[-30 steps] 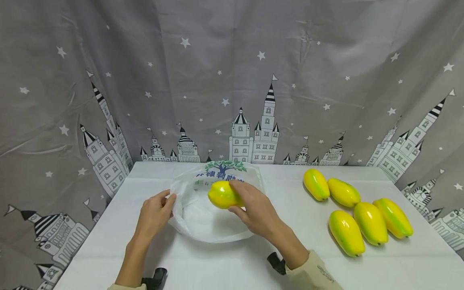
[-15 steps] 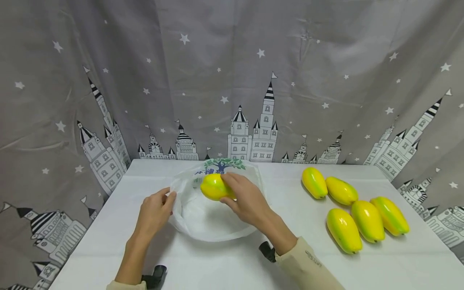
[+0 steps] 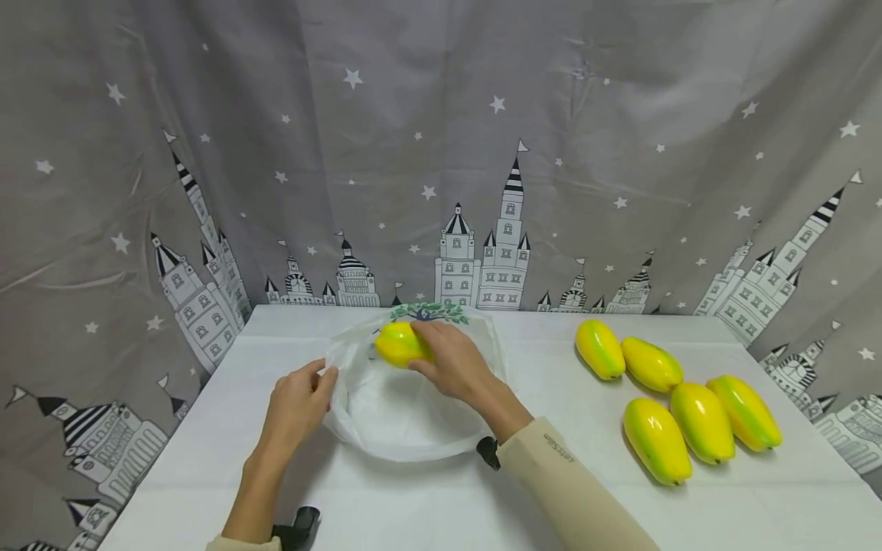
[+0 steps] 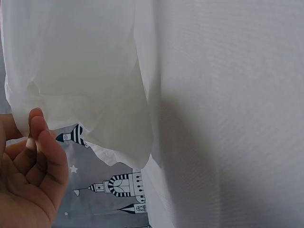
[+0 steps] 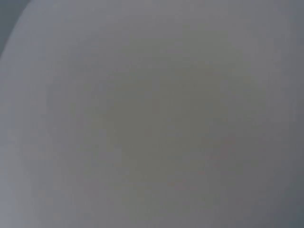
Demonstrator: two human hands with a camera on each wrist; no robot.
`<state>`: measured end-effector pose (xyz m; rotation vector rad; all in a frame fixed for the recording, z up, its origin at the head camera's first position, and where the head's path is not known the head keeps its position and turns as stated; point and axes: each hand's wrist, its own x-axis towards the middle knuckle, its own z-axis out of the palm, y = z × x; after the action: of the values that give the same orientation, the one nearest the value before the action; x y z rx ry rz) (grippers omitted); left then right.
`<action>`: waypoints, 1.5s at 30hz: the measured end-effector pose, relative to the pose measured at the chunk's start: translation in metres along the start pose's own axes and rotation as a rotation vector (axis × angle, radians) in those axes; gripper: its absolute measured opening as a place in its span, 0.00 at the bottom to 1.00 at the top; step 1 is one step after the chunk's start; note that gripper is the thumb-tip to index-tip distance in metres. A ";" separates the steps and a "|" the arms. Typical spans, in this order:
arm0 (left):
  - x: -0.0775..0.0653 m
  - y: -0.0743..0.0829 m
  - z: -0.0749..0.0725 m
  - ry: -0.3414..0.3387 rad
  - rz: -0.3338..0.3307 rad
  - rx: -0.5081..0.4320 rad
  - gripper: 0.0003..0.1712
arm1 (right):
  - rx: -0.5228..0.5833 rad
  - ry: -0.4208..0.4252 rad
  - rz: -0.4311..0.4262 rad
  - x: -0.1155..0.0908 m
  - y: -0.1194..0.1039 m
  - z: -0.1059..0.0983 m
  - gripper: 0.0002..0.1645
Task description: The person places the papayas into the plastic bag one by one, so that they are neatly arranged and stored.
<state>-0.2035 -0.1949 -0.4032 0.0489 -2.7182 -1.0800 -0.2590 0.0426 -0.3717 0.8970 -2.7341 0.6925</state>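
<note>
A white plastic bag (image 3: 400, 444) stands wide-mouthed on the table, with a green and blue tree print on its far side. My left hand (image 3: 296, 405) pinches the bag's left rim between thumb and fingers; in the left wrist view this hand (image 4: 35, 171) grips the thin plastic edge. My right hand (image 3: 455, 360) holds a glossy yellow-green papaya (image 3: 402, 344) over the bag's mouth, toward the far side, covering part of the print. The right wrist view shows only the blurred, pale bag (image 5: 152, 114) close up.
Several more papayas lie loosely grouped on the right side of the white-covered table (image 3: 551, 490), among them a near papaya (image 3: 657, 441) and a far papaya (image 3: 600, 350). A grey curtain (image 3: 441, 115) with stars and castles hangs behind.
My right hand has carried the papaya leftward and farther back over the bag's mouth. The left hand has kept its grip on the rim, almost still.
</note>
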 end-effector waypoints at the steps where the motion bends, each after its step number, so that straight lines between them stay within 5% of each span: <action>1: 0.000 0.000 0.000 -0.001 -0.001 -0.001 0.24 | 0.000 -0.010 0.010 0.002 0.001 0.002 0.35; 13: 0.000 -0.001 0.002 -0.023 -0.001 -0.026 0.24 | -0.027 -0.109 0.078 0.018 0.000 0.022 0.35; 24: -0.003 -0.004 0.002 -0.051 -0.022 -0.073 0.24 | 0.000 -0.095 0.139 0.018 0.003 0.044 0.35; 45: -0.001 -0.003 -0.001 -0.063 -0.022 -0.120 0.26 | -0.056 -0.162 0.171 0.026 0.005 0.057 0.36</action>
<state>-0.2028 -0.1977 -0.4045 0.0263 -2.7077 -1.2701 -0.2842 0.0053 -0.4150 0.7434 -2.9851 0.5914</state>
